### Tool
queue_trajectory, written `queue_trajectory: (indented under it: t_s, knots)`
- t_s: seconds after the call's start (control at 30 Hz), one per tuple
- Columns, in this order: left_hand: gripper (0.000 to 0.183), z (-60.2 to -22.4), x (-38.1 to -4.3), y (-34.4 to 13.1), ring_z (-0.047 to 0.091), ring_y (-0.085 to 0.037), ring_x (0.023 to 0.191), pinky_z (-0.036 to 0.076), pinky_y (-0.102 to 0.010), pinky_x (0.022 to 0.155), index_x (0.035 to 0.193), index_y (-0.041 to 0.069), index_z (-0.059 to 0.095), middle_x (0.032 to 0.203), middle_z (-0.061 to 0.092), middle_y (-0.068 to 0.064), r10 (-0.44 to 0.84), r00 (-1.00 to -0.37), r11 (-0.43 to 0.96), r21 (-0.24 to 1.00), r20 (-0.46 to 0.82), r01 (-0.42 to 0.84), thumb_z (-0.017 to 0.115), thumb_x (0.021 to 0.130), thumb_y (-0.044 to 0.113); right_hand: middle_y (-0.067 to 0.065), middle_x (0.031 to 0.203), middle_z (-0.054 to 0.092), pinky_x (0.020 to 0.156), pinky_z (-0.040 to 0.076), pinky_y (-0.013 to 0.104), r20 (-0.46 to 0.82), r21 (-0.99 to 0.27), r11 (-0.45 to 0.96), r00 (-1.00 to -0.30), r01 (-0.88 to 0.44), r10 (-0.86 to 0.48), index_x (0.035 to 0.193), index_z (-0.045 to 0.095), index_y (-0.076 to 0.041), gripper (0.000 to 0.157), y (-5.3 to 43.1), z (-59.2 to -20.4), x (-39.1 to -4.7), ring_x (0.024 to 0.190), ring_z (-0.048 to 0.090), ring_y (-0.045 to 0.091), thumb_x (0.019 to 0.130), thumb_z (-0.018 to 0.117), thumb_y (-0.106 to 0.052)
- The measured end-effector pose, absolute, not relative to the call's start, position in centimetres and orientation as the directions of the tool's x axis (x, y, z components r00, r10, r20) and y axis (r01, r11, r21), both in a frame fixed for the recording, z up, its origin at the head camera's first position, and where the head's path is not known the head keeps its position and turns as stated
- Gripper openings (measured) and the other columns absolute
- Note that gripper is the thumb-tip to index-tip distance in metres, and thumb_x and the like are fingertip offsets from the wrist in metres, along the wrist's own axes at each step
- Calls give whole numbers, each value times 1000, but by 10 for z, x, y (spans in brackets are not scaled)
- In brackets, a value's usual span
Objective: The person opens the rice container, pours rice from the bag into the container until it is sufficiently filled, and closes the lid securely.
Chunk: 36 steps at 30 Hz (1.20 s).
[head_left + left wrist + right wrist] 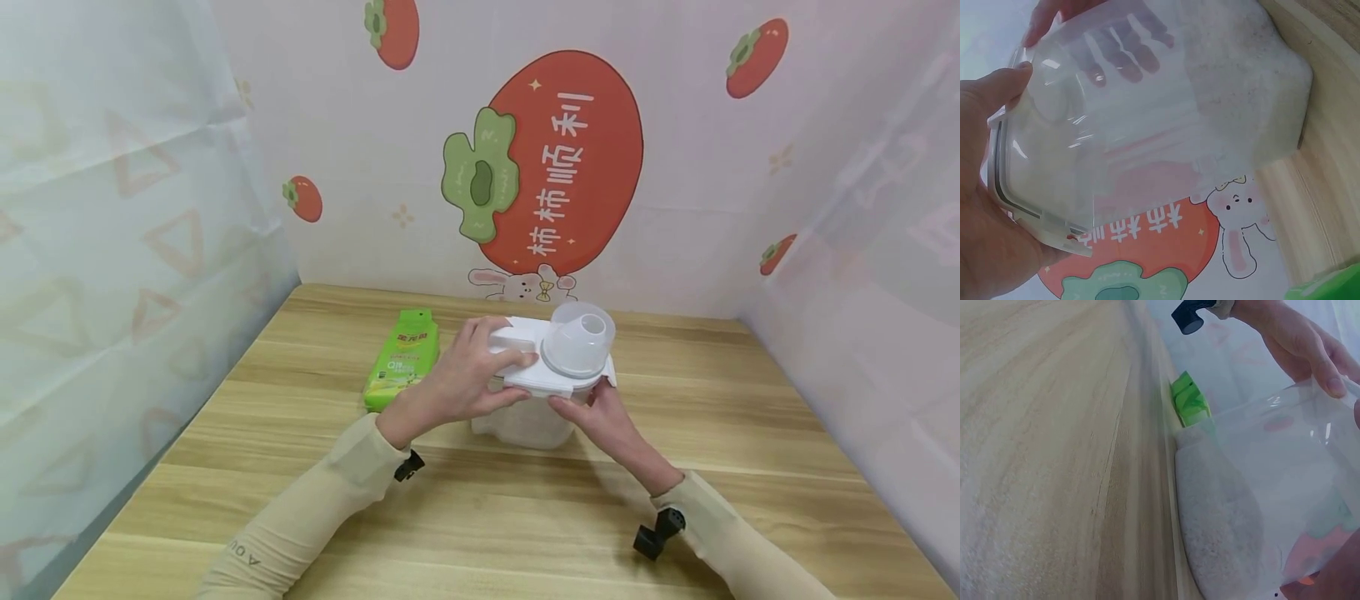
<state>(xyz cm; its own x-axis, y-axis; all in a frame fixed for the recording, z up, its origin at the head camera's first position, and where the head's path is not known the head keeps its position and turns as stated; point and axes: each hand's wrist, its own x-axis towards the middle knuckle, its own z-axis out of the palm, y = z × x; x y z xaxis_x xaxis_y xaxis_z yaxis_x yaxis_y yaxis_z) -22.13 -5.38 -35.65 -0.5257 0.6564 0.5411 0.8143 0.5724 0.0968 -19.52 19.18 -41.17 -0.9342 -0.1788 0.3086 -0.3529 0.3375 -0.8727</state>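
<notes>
A clear plastic storage container [525, 425] with a white lid [528, 385] stands on the table. A clear dome-shaped cup [577, 343] sits on the lid's right part. White, grain-like contents [1216, 512] fill the lower portion of the container. My left hand [476, 375] grips the lid at its left side, thumb on top by the recess. With my right hand [609, 423] I hold the container's near right corner just under the lid. In the left wrist view, the fingers of the right hand [1125, 56] show through the clear wall, spread along the far side.
A green packet [405, 358] with printed lettering lies on the wooden table [480, 525], left of the container. Behind the table hangs a white backdrop [360, 167] with printed persimmons. Side sheets [120, 208] border the table.
</notes>
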Motion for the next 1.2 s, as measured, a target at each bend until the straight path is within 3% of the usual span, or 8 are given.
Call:
queue_trajectory:
  t_s: [0.13, 0.23, 0.33, 0.43, 0.63, 0.87, 1.03, 1.2]
  knots:
    - [42, -357, -222, -55, 40, -31, 126, 44, -45, 98, 120, 31, 67, 138, 46, -17, 661, -524, 567, 100, 537, 817, 73, 83, 50, 14, 147, 40, 106, 42, 27, 243, -885, 345, -942, -313, -233, 148, 28, -7, 73, 199, -412, -196, 134, 42, 25, 89, 71, -13]
    - [43, -358, -223, -56, 40, -31, 126, 43, -45, 98, 120, 31, 67, 138, 46, -17, 663, -519, 561, 100, 540, 822, 74, 83, 50, 19, 148, 38, 101, 44, 23, 173, -898, 349, -944, -268, -280, 150, 23, -4, 69, 211, -411, -196, 135, 41, 31, 95, 62, -16]
    - [42, -358, -225, -55, 40, -30, 125, 42, -44, 98, 118, 31, 68, 136, 48, -17, 667, -506, 551, 95, 547, 829, 74, 82, 50, 15, 146, 39, 98, 45, 16, 144, -933, 270, -936, -236, -321, 151, 18, -4, 65, 224, -409, -199, 132, 45, 19, 99, 53, -17]
    - [41, -358, -226, -55, 41, -31, 124, 42, -43, 97, 117, 30, 68, 134, 49, -17, 670, -489, 538, 89, 558, 838, 75, 82, 50, 2, 141, 42, 97, 47, 16, 195, -969, 68, -905, -237, -377, 150, 17, -11, 57, 232, -407, -204, 124, 51, 4, 102, 47, -19]
    - [40, -355, -229, -57, 44, -32, 124, 43, -45, 98, 116, 28, 68, 134, 50, -18, 687, -474, 508, 103, 551, 855, 76, 81, 47, -12, 138, 48, 98, 49, 22, 384, -923, -224, -768, -313, -513, 149, 24, -27, 42, 237, -403, -217, 122, 53, 1, 108, 31, -30]
    - [37, -351, -244, -67, 37, -34, 135, 38, -50, 109, 114, 23, 69, 141, 47, -18, 724, -435, 407, 177, 536, 896, 78, 82, 41, -14, 137, 52, 97, 49, 21, 402, -911, -148, -756, -384, -516, 152, 29, -18, 44, 236, -393, -220, 121, 52, -1, 109, 27, -24]
    - [39, -349, -251, -72, 21, -41, 147, 21, -58, 119, 118, 26, 70, 151, 39, -17, 719, -434, 417, 163, 543, 894, 79, 81, 38, -11, 130, 54, 93, 50, 19, 391, -896, -20, -768, -443, -508, 154, 22, -7, 48, 237, -390, -218, 113, 54, 1, 108, 30, -18]
    - [45, -347, -254, -75, 21, -41, 145, 23, -55, 119, 124, 31, 68, 149, 40, -18, 708, -455, 482, 102, 539, 870, 79, 81, 37, -11, 140, 47, 97, 44, 15, 361, -865, 153, -804, -478, -472, 155, 21, -9, 54, 238, -388, -214, 124, 47, 0, 104, 39, -9]
